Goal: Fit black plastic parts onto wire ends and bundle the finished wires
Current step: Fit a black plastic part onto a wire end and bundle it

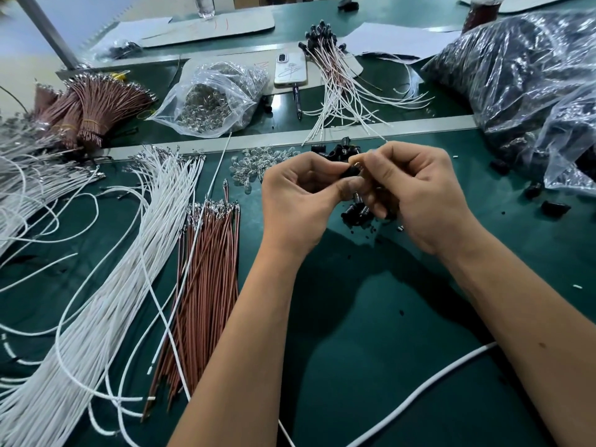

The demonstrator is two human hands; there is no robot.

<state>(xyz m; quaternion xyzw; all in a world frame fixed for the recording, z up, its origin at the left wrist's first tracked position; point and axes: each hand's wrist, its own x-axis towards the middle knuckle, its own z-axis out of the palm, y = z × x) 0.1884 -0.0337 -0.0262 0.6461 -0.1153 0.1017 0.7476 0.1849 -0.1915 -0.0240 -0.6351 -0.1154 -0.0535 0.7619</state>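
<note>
Two bare hands meet at centre frame above the green counter [354, 317]. Left hand [296, 201] and right hand [416, 195] both have fingers curled in a closed grip, pinching one small black plastic part [353, 171] between thumbs and fingertips; the wire end itself is too hidden to make out. Just under the hands lies a loose heap of black parts [361, 212] — short, glossy, cylindrical, too many to count. Scattered singles sit at right: at least three [555, 208] on the mat. Left of the hands, one flat sheaf of brown wires [206, 285], thin and straight with metal terminals at the upper ends. Farther left, one wide fan of white wires [113, 285], smooth-sheathed, several looping free. Upper left: brown bundles [93, 108] tied with yellow bands, count uncertain. Upper centre: one clear plastic bag [213, 98], crinkled, filled with small clear bulbs; more of them [254, 166] spill loose just left of the hands. Beside the bag, one white phone [290, 69] and one pen [297, 101]. Upper centre-right: one spread of finished wires [342, 88], white and brown, black caps at the far ends. Upper right — one large clear sack [516, 79] of black parts. One thick white cable [419, 391] crosses lower right.
</note>
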